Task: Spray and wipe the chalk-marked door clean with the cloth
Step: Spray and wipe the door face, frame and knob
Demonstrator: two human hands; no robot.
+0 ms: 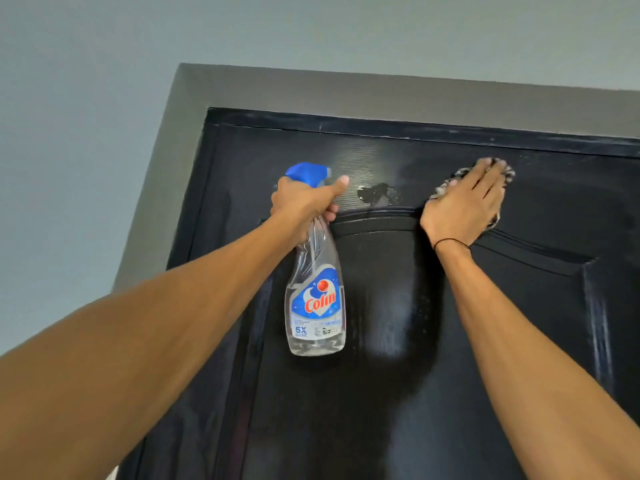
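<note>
- Right hand (464, 202), fingers straight, presses cloth (446, 183) flat on door (398, 306) near its top edge.
- Left hand (304, 202) grips bottle (315, 292) by the neck.
- Sweep cloth left through wet patch (375, 194) before it runs; keep pressure even.

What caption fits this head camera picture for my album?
Left hand grips the spray bottle; right hand presses the cloth on the black door.
</note>
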